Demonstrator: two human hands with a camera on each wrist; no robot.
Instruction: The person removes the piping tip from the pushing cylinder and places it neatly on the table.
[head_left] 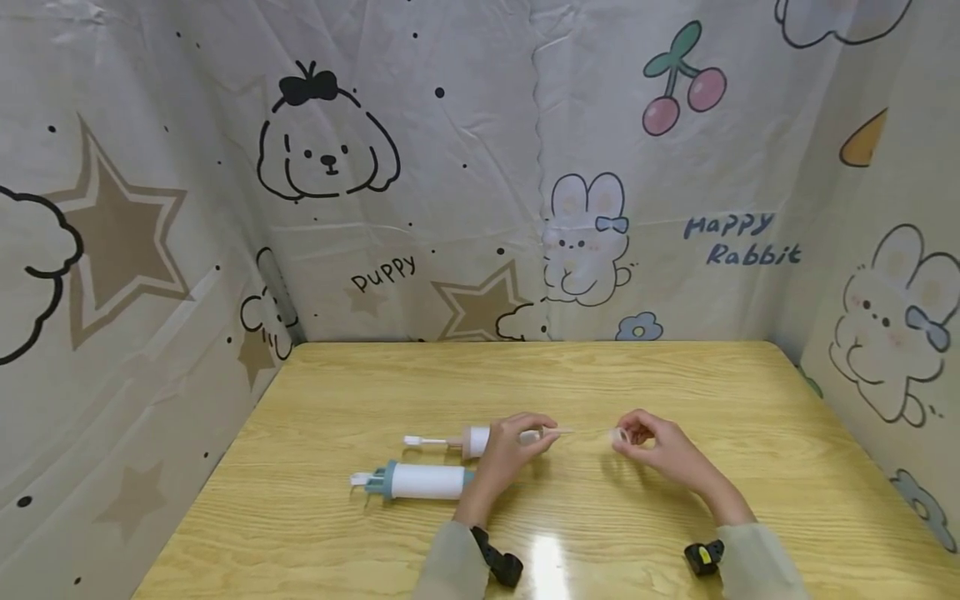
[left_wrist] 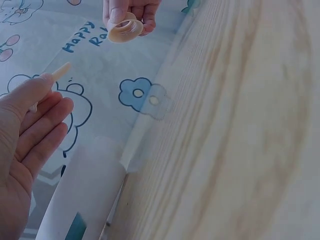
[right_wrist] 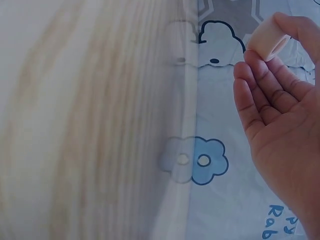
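Note:
My left hand (head_left: 516, 450) pinches a small cream tapered tip (left_wrist: 62, 71) between thumb and fingers, its point toward the right. Across a gap, my right hand (head_left: 663, 450) holds a cream ring-shaped collar (right_wrist: 270, 39) by thumb and fingertips; its round opening shows in the left wrist view. Behind the left hand lies a white tube with pinkish-beige ends (head_left: 477, 442), partly hidden by the hand. Nearer the front, a white tube with teal ends (head_left: 427, 482) lies on its side, its right end close to the left wrist.
Both tubes lie on a wood-grain table (head_left: 337, 542), their rods pointing left. A printed cloth (head_left: 465, 167) hangs behind the table and along both sides. Black camera straps are on both wrists.

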